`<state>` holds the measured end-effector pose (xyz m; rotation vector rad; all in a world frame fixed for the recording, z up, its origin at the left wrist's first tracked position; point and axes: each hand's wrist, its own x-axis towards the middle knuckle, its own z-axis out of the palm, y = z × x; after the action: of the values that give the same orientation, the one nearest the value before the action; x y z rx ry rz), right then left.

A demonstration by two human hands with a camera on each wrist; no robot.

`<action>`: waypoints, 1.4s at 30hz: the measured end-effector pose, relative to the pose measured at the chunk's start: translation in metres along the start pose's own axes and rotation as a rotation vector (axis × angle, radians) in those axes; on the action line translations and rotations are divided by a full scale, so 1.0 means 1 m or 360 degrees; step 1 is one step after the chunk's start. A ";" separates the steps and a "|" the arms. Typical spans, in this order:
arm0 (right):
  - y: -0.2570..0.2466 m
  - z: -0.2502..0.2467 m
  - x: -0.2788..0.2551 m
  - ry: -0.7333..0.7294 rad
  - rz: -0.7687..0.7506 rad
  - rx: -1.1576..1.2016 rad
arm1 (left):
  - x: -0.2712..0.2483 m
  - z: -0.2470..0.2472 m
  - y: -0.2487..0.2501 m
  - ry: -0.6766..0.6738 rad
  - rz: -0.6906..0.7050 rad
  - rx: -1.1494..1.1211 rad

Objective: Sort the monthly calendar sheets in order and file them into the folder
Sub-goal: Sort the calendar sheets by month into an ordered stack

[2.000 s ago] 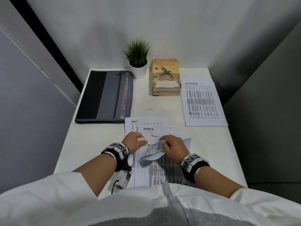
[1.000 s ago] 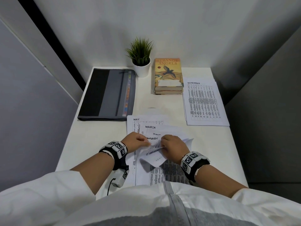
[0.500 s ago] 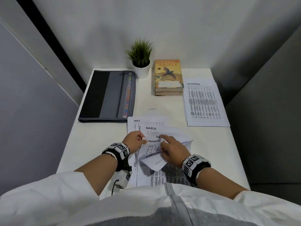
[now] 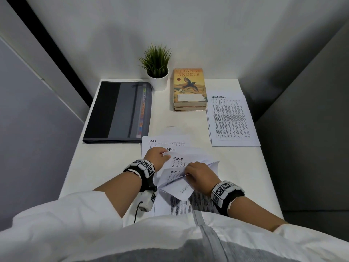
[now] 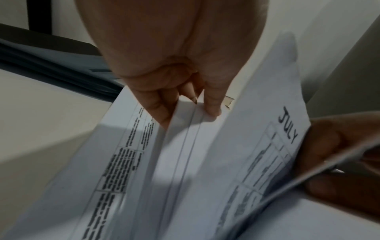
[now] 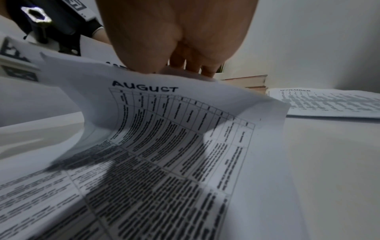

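Both hands are in a fanned stack of calendar sheets (image 4: 181, 203) at the near edge of the white table (image 4: 105, 167). The left hand (image 4: 155, 156) pinches the top edges of some sheets between thumb and fingers (image 5: 211, 104). The right hand (image 4: 201, 173) pinches the bent-up top of the July sheet (image 4: 172, 176). The August sheet (image 6: 164, 129) curls below it. May, March and June tops peek out behind. The folder (image 4: 117, 112) lies shut at the far left. The November pile (image 4: 231, 120) lies at the far right, beside the books (image 4: 189, 89) and the plant (image 4: 157, 69).

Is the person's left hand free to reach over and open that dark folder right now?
Probably not yet: the left hand is pinching sheets in the calendar stack. The folder lies unobstructed beside it.
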<state>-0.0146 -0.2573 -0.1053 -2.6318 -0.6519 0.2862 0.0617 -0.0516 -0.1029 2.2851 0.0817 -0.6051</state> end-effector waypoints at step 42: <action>-0.012 0.001 -0.011 0.0339 -0.0102 -0.0012 | -0.029 0.007 -0.016 -0.0128 0.0137 -0.0347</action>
<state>-0.0289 -0.2528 -0.1000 -2.5953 -0.6637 -0.0159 0.0288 -0.0414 -0.1051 2.0406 0.0095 -0.6112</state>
